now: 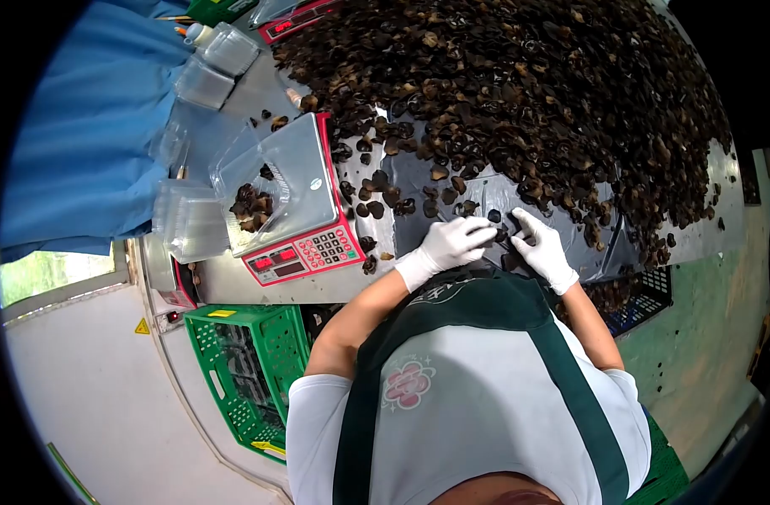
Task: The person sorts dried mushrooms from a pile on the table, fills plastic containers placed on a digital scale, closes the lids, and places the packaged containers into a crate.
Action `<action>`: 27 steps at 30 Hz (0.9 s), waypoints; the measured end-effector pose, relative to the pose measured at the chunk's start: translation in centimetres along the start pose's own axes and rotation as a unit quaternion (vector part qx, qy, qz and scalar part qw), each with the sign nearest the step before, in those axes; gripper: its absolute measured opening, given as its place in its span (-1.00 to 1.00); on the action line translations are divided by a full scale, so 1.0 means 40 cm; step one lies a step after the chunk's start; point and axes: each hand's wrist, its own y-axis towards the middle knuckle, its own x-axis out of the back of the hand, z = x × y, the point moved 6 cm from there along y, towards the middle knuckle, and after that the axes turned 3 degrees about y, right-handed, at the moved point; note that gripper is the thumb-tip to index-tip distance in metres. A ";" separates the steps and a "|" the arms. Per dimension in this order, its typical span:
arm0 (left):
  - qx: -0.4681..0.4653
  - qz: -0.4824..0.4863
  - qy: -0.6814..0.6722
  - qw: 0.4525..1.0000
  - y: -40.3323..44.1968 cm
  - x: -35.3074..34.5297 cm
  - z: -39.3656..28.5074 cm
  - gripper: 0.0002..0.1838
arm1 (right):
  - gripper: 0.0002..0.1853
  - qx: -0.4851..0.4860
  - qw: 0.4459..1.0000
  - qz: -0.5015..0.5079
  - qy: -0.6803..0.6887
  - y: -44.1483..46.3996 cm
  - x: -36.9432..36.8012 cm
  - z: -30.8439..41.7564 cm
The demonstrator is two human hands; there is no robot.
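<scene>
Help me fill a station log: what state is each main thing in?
Square red digital scale with keypad: display lit.
Clear plastic tray on it: open, dark pieces inside.
Stack of clear plastic trays beside it: nested.
Heap of dark, curled pieces: loose, uncovered.
Perforated green plastic crate: open, dark contents inside.
Blue fabric curtain: hanging.
White-gloved left hand: fingers bent.
White-gloved right hand: thumb and forefinger apart.

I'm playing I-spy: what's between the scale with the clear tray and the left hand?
The head view shows dark pieces on the table between scale and left hand.
</scene>
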 end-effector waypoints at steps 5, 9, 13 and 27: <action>0.133 -0.176 -0.051 0.974 0.022 0.218 0.090 -0.64 | -0.56 0.029 0.999 -0.003 -0.037 0.027 0.001 0.003; 0.286 -0.302 0.010 0.909 -0.079 0.466 0.222 -0.63 | -0.65 0.124 0.986 -0.025 -0.113 0.050 -0.021 0.048; 0.304 -0.410 0.210 0.834 -0.207 0.706 0.328 -0.59 | -0.76 0.186 0.968 -0.036 -0.162 0.079 -0.063 0.130; 0.386 -0.015 0.350 0.853 -0.282 0.714 0.464 -0.48 | -0.90 0.258 0.950 -0.010 -0.174 0.174 -0.180 0.139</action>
